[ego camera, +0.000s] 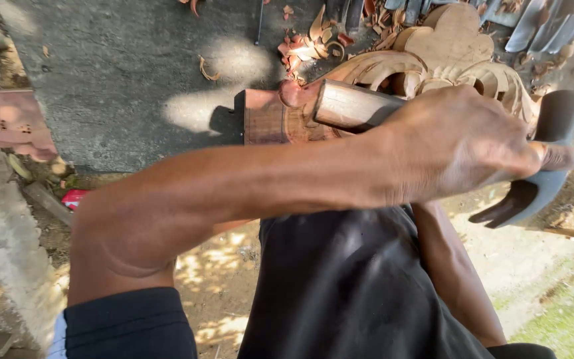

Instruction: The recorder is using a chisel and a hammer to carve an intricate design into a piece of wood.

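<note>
While the left hand (456, 149) wraps its fingers round a wooden-handled chisel (350, 106) — long axis left-right across the carved panel (460, 53) — the right hand's grip, behind it, cannot be told; a hammer (543, 163) shows.

Carving (453, 56): pale tan wood, scrolled leaf relief, 1 o'clock. Wood block (264, 118): reddish brown. Chisel handle (350, 105): brown, streaked grain. Hammer head (553, 143): dark grey. Shavings (307, 43): orange-red, 12 o'clock. Slab (121, 73): grey, sun-dappled. Sleeve (127, 326): black.

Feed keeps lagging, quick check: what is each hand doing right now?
Left hand: closed around the wooden chisel handle, at the carved wood panel.
Right hand: hidden behind the left; the dark claw hammer shows there, grip cannot be told.
</note>
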